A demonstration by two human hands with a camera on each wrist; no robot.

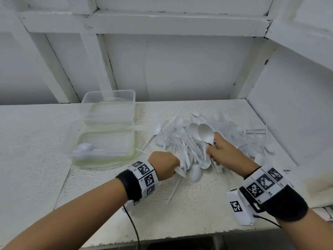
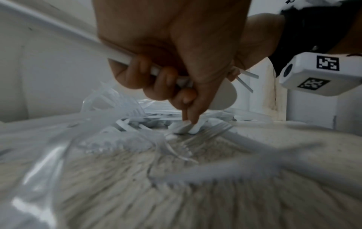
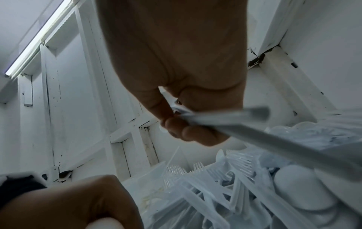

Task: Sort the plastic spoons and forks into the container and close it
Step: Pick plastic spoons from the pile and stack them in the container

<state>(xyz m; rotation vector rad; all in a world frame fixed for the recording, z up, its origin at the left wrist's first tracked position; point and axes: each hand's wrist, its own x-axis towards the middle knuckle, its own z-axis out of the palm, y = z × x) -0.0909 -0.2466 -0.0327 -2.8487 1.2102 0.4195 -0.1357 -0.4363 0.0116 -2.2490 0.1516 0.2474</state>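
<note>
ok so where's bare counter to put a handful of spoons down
Bare counter left of the two clear containers, and the front strip between the wrists. Crowded: the cutlery pile fills the right side to the wall, where the left hand and right hand work.

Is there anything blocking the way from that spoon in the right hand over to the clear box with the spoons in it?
Only the left hand lies roughly between the spoon and the open box.

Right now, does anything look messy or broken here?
Messy, yes: the spoons and forks lie in a jumbled pile on the table, right of the containers. In the right wrist view, the white wall frame has a dark crack at its joint.
</note>
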